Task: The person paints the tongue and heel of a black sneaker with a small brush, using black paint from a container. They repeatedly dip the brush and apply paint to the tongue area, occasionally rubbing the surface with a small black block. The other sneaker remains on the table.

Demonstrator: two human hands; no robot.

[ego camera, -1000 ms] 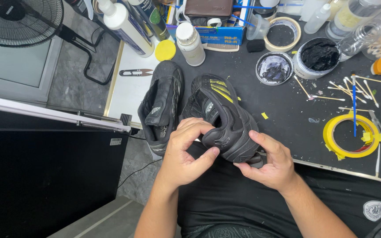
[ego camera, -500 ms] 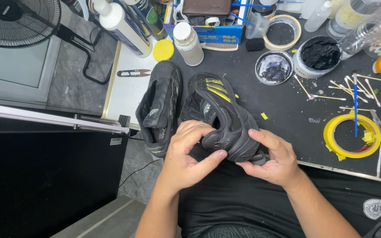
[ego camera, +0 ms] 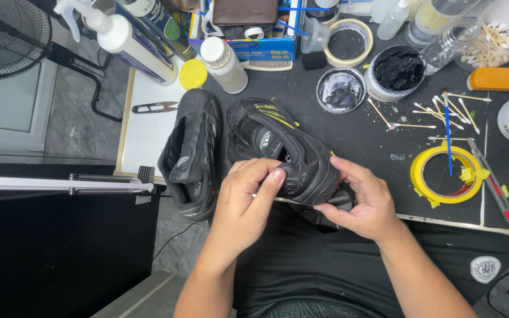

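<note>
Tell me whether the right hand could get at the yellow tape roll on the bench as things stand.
Probably not at once: the right hand is gripping the heel of the black shoe. The path itself looks free, since the yellow tape roll lies on open bench just to its right, with only a blue stick across it.

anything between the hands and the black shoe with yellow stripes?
Nothing visible. The left hand has its thumb pressed on the heel of the black shoe with yellow stripes, and the right hand wraps it from the other side. The second black shoe lies beside it, left, outside both grips.
</note>
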